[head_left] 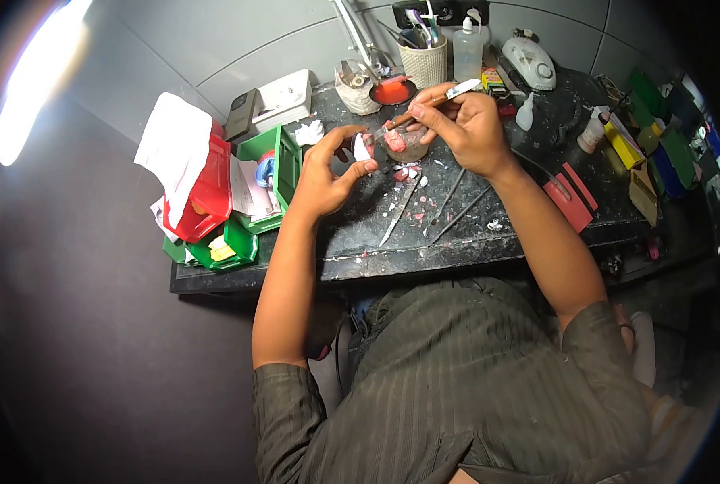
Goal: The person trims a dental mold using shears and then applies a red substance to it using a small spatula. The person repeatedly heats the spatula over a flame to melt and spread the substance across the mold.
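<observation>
My left hand (328, 173) is closed round a small white and pink piece (362, 148) that looks like a dental model with wax; its fine detail is too small to tell. In my right hand (469, 133) is a wax knife (432, 102) with a brown handle. Its broad pale blade points up and right, and its other end reaches down-left close to the piece. Between the hands stands a glass jar (412, 149) with a pink lump (395, 140) at its rim. White and pink scraps (407, 173) lie just below.
Several thin metal tools (400, 211) lie on the black bench (344, 250). Pink wax sheets (568, 206) are at right. A red bin (207, 206) and green bins (289, 173) stand at left. Behind are a red dish (394, 91), a tool cup (424, 64) and a clear bottle (467, 52).
</observation>
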`<action>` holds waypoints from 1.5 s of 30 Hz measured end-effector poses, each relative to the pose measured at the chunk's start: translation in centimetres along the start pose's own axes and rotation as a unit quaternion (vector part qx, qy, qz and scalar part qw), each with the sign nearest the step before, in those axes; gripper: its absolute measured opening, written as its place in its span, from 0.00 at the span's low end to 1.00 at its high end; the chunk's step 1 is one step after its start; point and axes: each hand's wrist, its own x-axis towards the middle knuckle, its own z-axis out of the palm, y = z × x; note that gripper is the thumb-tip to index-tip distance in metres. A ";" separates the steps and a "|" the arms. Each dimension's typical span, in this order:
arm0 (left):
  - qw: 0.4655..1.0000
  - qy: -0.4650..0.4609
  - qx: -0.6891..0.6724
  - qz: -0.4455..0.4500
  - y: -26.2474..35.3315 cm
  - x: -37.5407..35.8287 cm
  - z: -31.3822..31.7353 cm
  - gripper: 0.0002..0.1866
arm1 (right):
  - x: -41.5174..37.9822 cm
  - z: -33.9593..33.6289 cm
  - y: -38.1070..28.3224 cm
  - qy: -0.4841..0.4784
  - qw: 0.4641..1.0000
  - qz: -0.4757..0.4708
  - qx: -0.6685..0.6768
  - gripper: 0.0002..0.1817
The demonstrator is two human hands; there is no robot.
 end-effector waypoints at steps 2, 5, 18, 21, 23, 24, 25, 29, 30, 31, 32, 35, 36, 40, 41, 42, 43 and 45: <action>1.000 0.004 0.011 0.000 0.1 0.0 0.0 0.26 | 0.0 -0.1 0.1 -0.003 1.000 -0.003 -0.004 0.07; 1.000 0.006 0.008 0.011 0.0 0.1 0.0 0.26 | 0.0 0.0 0.3 -0.006 1.000 -0.007 -0.004 0.08; 0.997 0.001 -0.074 0.010 -0.6 0.0 0.3 0.25 | -0.2 -0.1 -0.3 -0.019 1.000 -0.012 -0.008 0.07; 0.991 -0.026 -0.129 -0.004 -0.5 0.0 0.4 0.26 | -0.2 0.1 -0.4 -0.022 1.000 -0.017 -0.006 0.07; 0.984 -0.025 -0.175 -0.010 -0.9 0.0 0.6 0.26 | -0.3 -0.1 -0.4 -0.021 1.000 -0.014 0.000 0.07; 0.984 -0.024 -0.174 -0.010 -1.2 0.1 0.6 0.26 | -0.3 -0.1 -0.4 -0.021 1.000 -0.011 0.006 0.07; 0.984 -0.019 -0.179 -0.006 -1.5 0.1 0.6 0.26 | -0.3 0.0 -0.4 -0.021 1.000 -0.011 0.007 0.07; 0.983 -0.002 -0.181 -0.004 -1.1 0.1 0.7 0.26 | -0.3 -0.2 -0.2 -0.022 1.000 -0.015 -0.002 0.06; 0.983 -0.002 -0.181 -0.004 -1.1 0.0 0.7 0.26 | -0.4 -0.2 -0.2 -0.026 1.000 -0.014 -0.008 0.05; 0.984 0.001 -0.176 -0.006 -1.0 0.0 0.7 0.26 | -0.3 -0.2 -0.2 -0.027 1.000 -0.014 -0.008 0.05; 0.985 0.004 -0.172 -0.008 -1.0 0.0 0.6 0.25 | -0.3 -0.1 -0.3 -0.024 0.999 -0.021 0.001 0.05; 0.982 0.007 -0.186 -0.018 -1.0 0.0 0.8 0.25 | -0.3 -0.1 -0.4 -0.031 0.999 -0.024 0.003 0.05; 0.982 0.007 -0.186 -0.018 -1.1 0.0 0.8 0.25 | -0.3 -0.1 -0.4 -0.043 0.999 -0.021 -0.003 0.05; 0.983 0.015 -0.185 -0.006 -1.2 0.0 0.7 0.24 | -0.2 -0.2 -0.6 -0.029 0.999 -0.012 0.022 0.05; 0.982 0.018 -0.187 -0.005 -1.1 0.0 0.8 0.24 | -0.3 -0.1 -0.6 -0.031 0.999 -0.019 0.017 0.05; 0.982 0.018 -0.187 -0.003 -1.1 0.0 0.9 0.24 | -0.3 -0.1 -0.6 -0.033 0.999 -0.026 0.012 0.05; 0.982 0.016 -0.190 -0.001 -1.1 0.0 0.9 0.23 | -0.3 -0.3 -0.6 -0.033 0.999 -0.028 0.011 0.05; 0.982 0.017 -0.190 0.001 -1.0 -0.1 0.8 0.23 | -0.3 -0.4 -0.5 -0.027 0.999 -0.010 0.025 0.05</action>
